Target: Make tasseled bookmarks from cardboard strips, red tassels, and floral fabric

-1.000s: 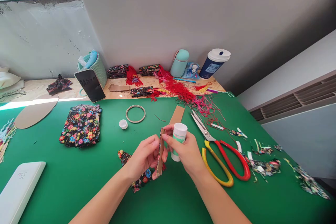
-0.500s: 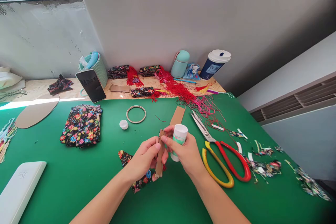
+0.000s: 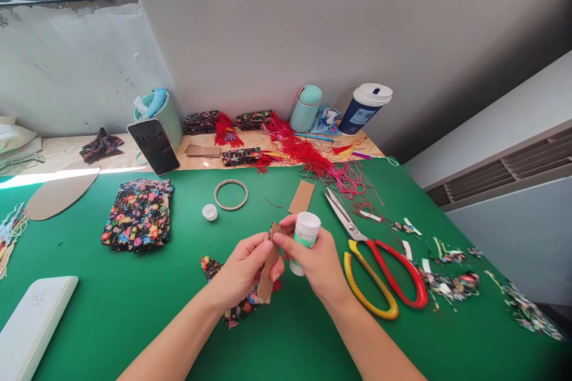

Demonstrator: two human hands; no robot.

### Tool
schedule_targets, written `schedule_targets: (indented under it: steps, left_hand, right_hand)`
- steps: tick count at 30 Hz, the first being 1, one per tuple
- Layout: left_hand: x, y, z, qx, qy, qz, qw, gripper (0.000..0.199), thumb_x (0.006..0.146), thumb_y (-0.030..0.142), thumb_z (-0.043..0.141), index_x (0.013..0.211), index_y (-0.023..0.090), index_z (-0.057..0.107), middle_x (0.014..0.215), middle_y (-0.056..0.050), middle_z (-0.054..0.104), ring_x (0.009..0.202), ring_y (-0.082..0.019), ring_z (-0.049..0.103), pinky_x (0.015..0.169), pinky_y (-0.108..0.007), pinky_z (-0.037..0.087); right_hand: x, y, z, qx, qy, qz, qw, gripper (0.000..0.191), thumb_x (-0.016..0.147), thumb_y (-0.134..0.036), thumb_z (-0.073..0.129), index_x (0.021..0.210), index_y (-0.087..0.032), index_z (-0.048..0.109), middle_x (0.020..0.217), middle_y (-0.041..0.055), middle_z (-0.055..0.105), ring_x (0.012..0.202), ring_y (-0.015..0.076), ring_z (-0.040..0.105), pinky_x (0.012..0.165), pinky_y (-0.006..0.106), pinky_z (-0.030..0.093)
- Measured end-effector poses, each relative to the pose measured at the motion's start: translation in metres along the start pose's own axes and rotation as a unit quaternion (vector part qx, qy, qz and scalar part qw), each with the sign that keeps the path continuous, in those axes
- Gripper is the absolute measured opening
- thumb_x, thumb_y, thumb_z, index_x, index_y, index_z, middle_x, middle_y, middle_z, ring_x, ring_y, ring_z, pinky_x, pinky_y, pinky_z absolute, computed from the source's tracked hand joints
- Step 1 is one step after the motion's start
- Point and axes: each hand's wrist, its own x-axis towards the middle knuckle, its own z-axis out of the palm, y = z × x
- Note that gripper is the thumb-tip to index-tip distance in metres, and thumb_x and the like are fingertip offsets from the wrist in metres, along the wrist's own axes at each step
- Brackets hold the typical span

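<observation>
Between the fingers of both hands is a brown cardboard strip (image 3: 267,278), tilted, with dark floral cloth along its upper edge. My left hand (image 3: 245,265) is closed on the strip from the left side. My right hand (image 3: 322,259) pinches the strip's upper end with its thumb and also grips a white and green glue stick (image 3: 305,233), upright in the palm. Partly hidden under my left hand lies a piece of black floral fabric (image 3: 240,311) with red threads near its right end. A small white cap (image 3: 210,212) sits on the green mat beyond the hands.
Large scissors (image 3: 353,229) with red and yellow handles lie right, near fabric scraps (image 3: 451,286). A floral fabric stack (image 3: 138,214), a hoop (image 3: 231,194) and a cardboard piece (image 3: 302,197) lie ahead. A phone (image 3: 154,147), bottle (image 3: 306,108), cup (image 3: 364,108) and red tassels stand or lie behind.
The cardboard strip has turned a little, its lower end swinging left and showing more of its flat face. Both hands keep hold of it, and the glue stick stays in my right hand.
</observation>
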Motion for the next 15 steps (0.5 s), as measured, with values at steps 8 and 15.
schedule_targets:
  steps: [8,15]
  left_hand:
    - [-0.0004,0.0044,0.0003,-0.042,-0.014,-0.033,0.998,0.043,0.084,0.055,0.043,0.071,0.015,0.051,0.053,0.002,0.048,0.042,-0.006,0.037,0.039,-0.019,0.027]
    - [-0.0018,0.0073,0.0024,-0.018,-0.012,-0.036,0.999,0.048,0.081,0.061,0.046,0.064,0.016,0.050,0.044,0.004,0.043,0.032,-0.005,0.032,0.032,-0.020,0.016]
  right_hand:
    - [-0.0033,-0.0019,0.0026,0.007,-0.004,-0.003,1.000,0.033,0.059,-0.038,0.079,0.077,-0.017,0.061,0.059,-0.0030,0.057,0.045,0.0090,0.048,0.042,0.024,0.044]
    - [-0.0093,-0.0073,0.0066,0.028,-0.012,0.013,0.999,0.033,0.060,-0.038,0.078,0.077,-0.018,0.059,0.056,-0.0046,0.054,0.045,0.0086,0.047,0.043,0.023,0.043]
